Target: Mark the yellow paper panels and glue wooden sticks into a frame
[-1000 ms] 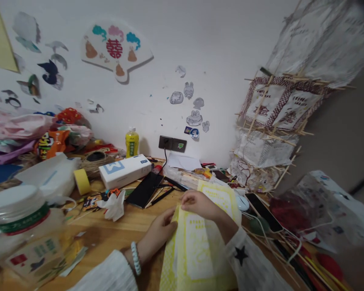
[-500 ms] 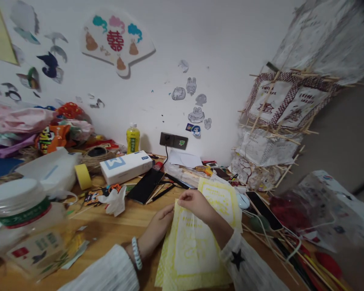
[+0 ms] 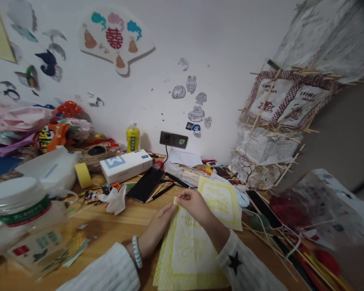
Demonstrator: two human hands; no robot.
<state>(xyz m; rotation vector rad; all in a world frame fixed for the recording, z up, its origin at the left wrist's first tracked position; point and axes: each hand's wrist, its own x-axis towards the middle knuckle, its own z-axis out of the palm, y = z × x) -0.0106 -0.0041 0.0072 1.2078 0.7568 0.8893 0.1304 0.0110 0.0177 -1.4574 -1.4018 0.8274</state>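
A white wall (image 3: 166,36) rises behind a cluttered wooden table (image 3: 130,222). On the right stands a tall lantern (image 3: 288,101) of thin sticks and printed white paper. In front of the person, low in the view, a yellow-patterned sheet (image 3: 188,250) lies at a slant on the table, with another layer showing along its left edge. At left is a large clear jar (image 3: 30,238) with a white lid; a second yellow sheet (image 3: 221,202) lies just beyond the first.

Both hands meet at the first sheet's far left corner. The right hand (image 3: 197,206) reaches over the sheet from the right, thumb and forefinger pinched together on that corner — the rest of the sheet stretches back toward the person, below the fingers. The left hand (image 3: 157,226) lies along the left edge, its fingertips touching the same corner; whether they grip it, I cannot tell.

Farther back are a white box (image 3: 125,165), a black phone (image 3: 147,184) and yellow tape (image 3: 83,176) — a beaded bracelet (image 3: 136,251) circles the left wrist.
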